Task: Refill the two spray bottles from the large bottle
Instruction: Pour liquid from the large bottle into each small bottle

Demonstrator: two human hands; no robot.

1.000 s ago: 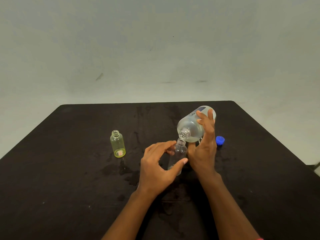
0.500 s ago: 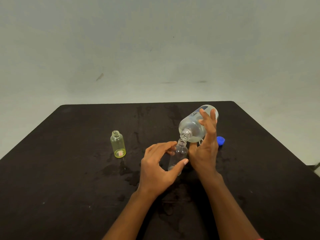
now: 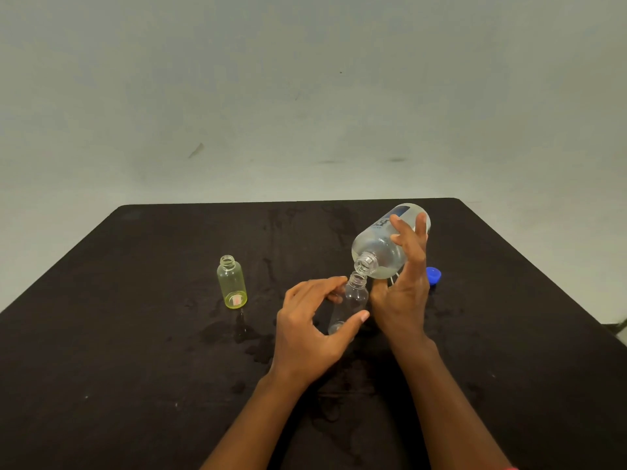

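large bottle: big clear plastic bottle (image 3: 383, 245) with a blue label, uncapped and tipped steeply, its mouth down and just above the neck of the small clear bottle.
right hand: the right hand (image 3: 402, 286) wraps the large bottle from the near side, fingers spread over the body and thumb underneath; a firm grip.
small clear bottle: small clear plastic spray bottle (image 3: 351, 301), no spray head, leaning slightly on the table with its neck up under the large bottle's mouth.
left hand: the left hand (image 3: 314, 330) is curled round the small clear bottle, thumb on the near side and fingers on the far side, holding it steady.
yellow bottle: small yellow-tinted clear plastic bottle (image 3: 231, 281), uncapped and upright, well apart to the left, nothing touching it.
cap: round blue plastic cap (image 3: 433, 275) on the table, partly hidden behind the right hand.
table: black table (image 3: 118, 351), with wet patches between the yellow bottle and the hands.
obstructions: both hands hide much of the small bottle; its fill level cannot be read.
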